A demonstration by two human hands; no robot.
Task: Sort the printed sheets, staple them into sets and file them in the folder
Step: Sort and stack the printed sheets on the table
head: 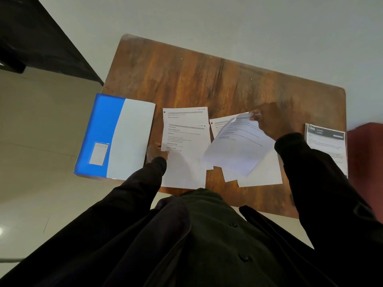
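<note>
A blue and white folder [116, 137] lies shut at the left edge of the small wooden table [207, 79]. Beside it are two overlapping printed sheets [184, 141]; my left hand [157, 152] presses flat on their left edge. Right of them lies a loose pile of sheets [263, 172]. My right hand [269, 119] pinches the top corner of one printed sheet [238, 146] and holds it tilted above that pile. At the right edge of the table rests another printed set with a dark header [327, 141]. No stapler shows in view.
The far half of the table is bare wood. A dark piece of furniture [41, 38] stands at the upper left, and something red [364, 146] sits past the table's right edge. My dark jacket fills the bottom of the view.
</note>
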